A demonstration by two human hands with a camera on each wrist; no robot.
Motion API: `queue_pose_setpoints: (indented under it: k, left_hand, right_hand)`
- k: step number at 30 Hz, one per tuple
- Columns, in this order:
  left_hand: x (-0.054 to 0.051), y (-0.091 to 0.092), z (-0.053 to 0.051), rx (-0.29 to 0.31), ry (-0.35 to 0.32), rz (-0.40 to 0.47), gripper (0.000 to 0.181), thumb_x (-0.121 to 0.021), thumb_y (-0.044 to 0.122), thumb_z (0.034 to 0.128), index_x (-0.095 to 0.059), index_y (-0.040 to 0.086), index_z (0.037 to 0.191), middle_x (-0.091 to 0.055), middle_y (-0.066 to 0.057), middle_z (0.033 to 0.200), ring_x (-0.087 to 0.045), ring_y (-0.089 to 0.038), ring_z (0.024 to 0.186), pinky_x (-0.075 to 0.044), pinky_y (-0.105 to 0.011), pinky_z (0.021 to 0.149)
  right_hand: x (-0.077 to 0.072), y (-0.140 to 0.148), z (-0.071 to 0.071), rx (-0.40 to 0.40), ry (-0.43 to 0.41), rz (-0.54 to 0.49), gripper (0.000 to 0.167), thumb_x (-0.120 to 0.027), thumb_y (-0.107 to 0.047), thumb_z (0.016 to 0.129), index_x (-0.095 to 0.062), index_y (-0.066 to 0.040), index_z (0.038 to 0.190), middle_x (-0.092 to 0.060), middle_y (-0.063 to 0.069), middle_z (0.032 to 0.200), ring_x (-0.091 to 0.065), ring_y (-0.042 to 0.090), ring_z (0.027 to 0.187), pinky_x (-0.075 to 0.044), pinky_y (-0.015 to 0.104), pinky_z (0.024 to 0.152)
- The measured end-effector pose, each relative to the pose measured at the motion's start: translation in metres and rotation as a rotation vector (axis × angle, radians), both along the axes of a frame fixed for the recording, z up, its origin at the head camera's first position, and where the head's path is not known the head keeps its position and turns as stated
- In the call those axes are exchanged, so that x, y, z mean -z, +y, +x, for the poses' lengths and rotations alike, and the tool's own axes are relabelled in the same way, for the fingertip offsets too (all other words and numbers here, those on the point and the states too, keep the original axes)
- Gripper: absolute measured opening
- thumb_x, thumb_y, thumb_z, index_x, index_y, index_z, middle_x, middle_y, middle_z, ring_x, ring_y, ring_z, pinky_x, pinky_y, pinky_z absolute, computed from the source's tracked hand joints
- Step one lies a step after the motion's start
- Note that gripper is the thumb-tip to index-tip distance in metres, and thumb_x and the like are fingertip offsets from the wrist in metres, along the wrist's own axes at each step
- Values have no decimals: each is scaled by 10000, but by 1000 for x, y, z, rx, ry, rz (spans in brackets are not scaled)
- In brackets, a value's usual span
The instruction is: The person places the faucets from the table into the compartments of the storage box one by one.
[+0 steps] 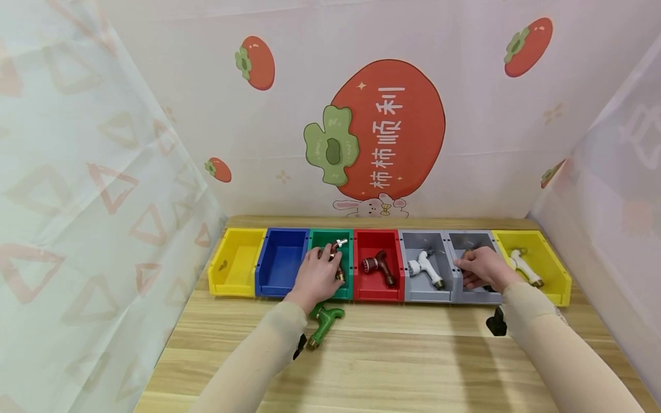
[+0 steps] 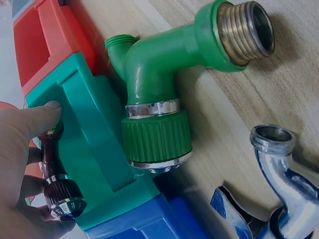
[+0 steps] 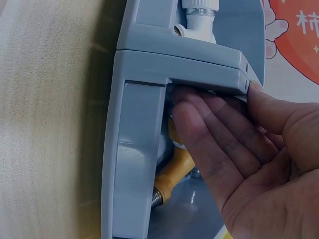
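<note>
My left hand (image 1: pixel 317 276) reaches into the green bin (image 2: pixel 82 144) and holds a dark red-brown tap (image 2: pixel 51 159) between thumb and fingers. In the head view the tap's silver and brass ends show beside the fingers. My right hand (image 1: pixel 484 268) is at the right-hand grey bin (image 3: pixel 142 154). Its fingers lie inside against the side wall, and the thumb rests on that wall's rim. Below these fingers, an orange-yellow tap (image 3: pixel 175 172) lies in the bin, partly hidden by the hand.
A green tap (image 1: pixel 325 324) and a chrome tap (image 2: pixel 289 184) lie on the wooden table before the bins. The red bin (image 1: pixel 364 287) has a brown tap; the other grey bin (image 1: pixel 428 295) and right yellow bin (image 1: pixel 549 269) have white taps. A blue bin (image 1: pixel 284 264) stands left of green.
</note>
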State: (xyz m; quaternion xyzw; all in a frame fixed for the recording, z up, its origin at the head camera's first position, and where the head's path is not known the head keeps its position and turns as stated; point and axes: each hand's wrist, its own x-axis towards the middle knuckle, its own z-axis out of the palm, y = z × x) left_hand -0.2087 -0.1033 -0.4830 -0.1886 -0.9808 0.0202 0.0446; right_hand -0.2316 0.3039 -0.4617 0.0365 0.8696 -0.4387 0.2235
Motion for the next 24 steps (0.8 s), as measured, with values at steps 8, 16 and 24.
queue_pose_setpoints:
  k: [8, 16, 24]
  left_hand:
    - [1, 2, -2, -3, -4, -11, 704, -751, 488, 910, -545, 139, 1486, -473, -189, 1532, -468, -429, 1317, -358, -533, 1173]
    - [5, 1, -6, -2, -19, -16, 716, -736, 509, 916, -535, 143, 1497, -465, -190, 1538, -459, -431, 1321, -302, -535, 1210]
    - [5, 1, -7, -23, -33, -42, 715, -703, 550, 926, -534, 168, 1506, -451, -177, 1561, -464, -413, 1341, -327, -511, 1203]
  right_hand:
    - [1, 0, 0, 2, -1, 14, 310, -581, -226, 1063, -624, 23, 883, -628, 126, 793, -688, 227, 697, -636, 412, 688]
    - [2, 1, -1, 7, -3, 16, 312, -583, -233, 1062, -623, 21, 885, -630, 126, 791, -686, 221, 690, -636, 414, 691]
    - [1, -1, 0, 6, -1, 7, 309, -583, -225, 1062, -623, 24, 883, -630, 124, 786, -689, 225, 691, -636, 416, 691]
